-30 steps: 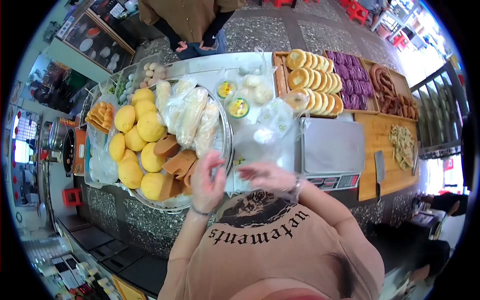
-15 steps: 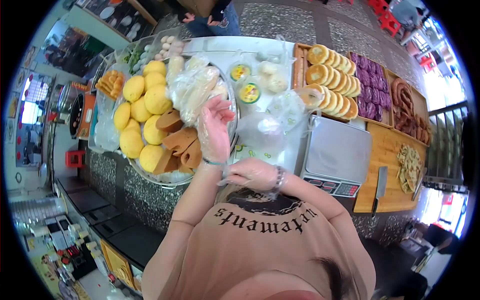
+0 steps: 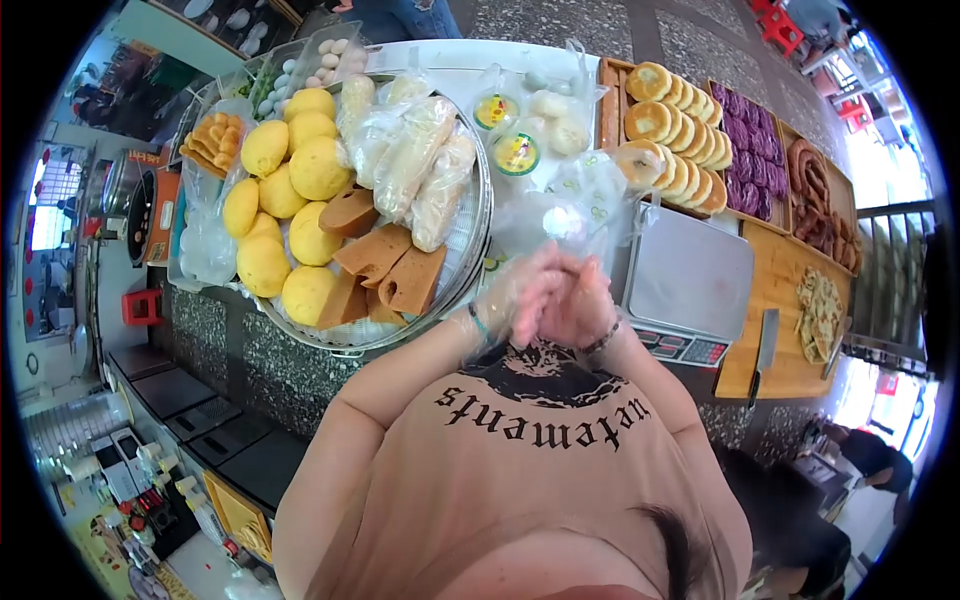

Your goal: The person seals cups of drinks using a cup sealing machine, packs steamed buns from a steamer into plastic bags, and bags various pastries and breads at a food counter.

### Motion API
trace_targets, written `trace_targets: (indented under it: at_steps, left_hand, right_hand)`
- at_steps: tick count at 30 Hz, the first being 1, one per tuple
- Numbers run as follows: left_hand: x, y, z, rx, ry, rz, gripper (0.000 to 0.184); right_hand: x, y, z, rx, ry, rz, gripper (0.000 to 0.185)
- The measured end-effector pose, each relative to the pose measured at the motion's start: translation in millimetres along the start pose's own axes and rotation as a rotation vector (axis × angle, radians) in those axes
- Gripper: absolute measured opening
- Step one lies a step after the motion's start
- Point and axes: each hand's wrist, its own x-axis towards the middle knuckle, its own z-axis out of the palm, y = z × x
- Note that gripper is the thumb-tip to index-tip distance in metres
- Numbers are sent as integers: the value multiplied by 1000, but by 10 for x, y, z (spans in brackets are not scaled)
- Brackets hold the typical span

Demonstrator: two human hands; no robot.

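My left hand (image 3: 512, 298), in a clear plastic glove with a teal band at the wrist, meets my right hand (image 3: 583, 306) in front of my chest. Its fingers are bent around the fingers of my right hand, where clear glove plastic shows. The fingers of my right hand look partly extended, and a dark bracelet sits at that wrist. Where the hands overlap, some fingertips are hidden. Just beyond them lies a clear plastic bag (image 3: 540, 222). To their left a round tray (image 3: 465, 262) holds yellow buns (image 3: 318, 168), brown cake wedges (image 3: 412, 280) and bagged pale rolls (image 3: 418, 158).
A silver scale (image 3: 690, 265) stands to the right, beside a wooden board (image 3: 742, 368) with a knife (image 3: 766, 345) and sliced flatbread (image 3: 820, 318). Farther back are golden round cakes (image 3: 655, 122), purple rolls (image 3: 745, 150) and sausages (image 3: 812, 185). A person's jeans (image 3: 405, 18) show across the table.
My left hand has come down and right from above the tray. My right hand has left the left wrist, and both hands now meet at my chest. The view has shifted slightly.
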Motion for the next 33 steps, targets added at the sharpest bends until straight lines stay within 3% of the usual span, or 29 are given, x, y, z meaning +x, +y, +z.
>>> trace_targets:
  at_steps: [2,3,4,6,7,8,10,12,14,15,16,18,20,21,23,24,25,26,27,28,30,31,33]
  left_hand:
    - [26,-171,-206,-318,-19,0,41]
    - [32,-256,-311,-452,-41,0,40]
    - [26,-271,-328,-513,-53,0,39]
    - [-16,-318,-336,-498,2,3,36]
    - [-55,-123,-73,-251,206,2,31]
    - [-71,-56,-5,-249,199,-12,31]
    - [-95,57,37,242,287,6,30]
    - [-167,177,66,344,262,-50,36]
    - [-192,268,166,749,21,-242,38]
    - [-184,93,56,792,-105,-111,42]
    - [-165,140,118,793,-107,-113,42]
    - [-127,280,285,1166,-250,-473,43]
    - [-155,174,174,1103,-216,-447,43]
    - [-183,141,125,1078,-137,-298,42]
    - [-235,190,140,1024,30,6,35]
    - [-289,185,47,1025,33,4,35]
    - [-357,150,-110,1047,199,144,32]
    - [-418,132,-222,1061,369,287,30]
    - [-485,144,-268,1063,374,290,30]
    - [-561,145,-294,1074,408,257,28]
    - [-664,87,-301,1088,447,223,27]
    - [-675,51,-298,1140,422,234,27]
    - [-696,18,-258,1187,405,237,27]
  right_hand:
    - [95,-63,281,21,21,-71,95]
    - [129,-56,301,56,-56,-144,79]
    - [130,-54,320,53,-46,-157,79]
    - [94,-61,372,-566,337,-417,43]
    - [88,-143,493,-935,415,-490,31]
    - [64,-194,444,-933,429,-499,31]
    - [-2,-326,329,-1838,276,-612,39]
    - [-41,-309,363,-1654,253,-531,48]
    - [-84,-229,446,-1708,386,-346,57]
    - [-83,-221,419,-1706,389,-346,57]
    - [-70,-217,362,-1796,339,-306,59]
    - [-32,-233,254,-1882,283,-261,62]
    - [31,-264,160,-1756,219,76,60]
    - [42,-298,140,-1751,216,77,60]
    - [32,-447,98,-1903,213,-257,56]
    - [41,-576,53,-1511,451,-224,53]
    - [60,-755,-23,-1106,653,-184,50]
    - [106,-973,-244,-1545,718,-256,45]
    - [195,-1167,-462,-1987,767,-335,41]
    - [327,-1276,-532,-1987,761,-336,41]
    - [662,-1393,-611,-2323,530,350,45]
    - [846,-1449,-740,-2330,524,343,45]
    - [1151,-1446,-1099,-2436,404,664,50]
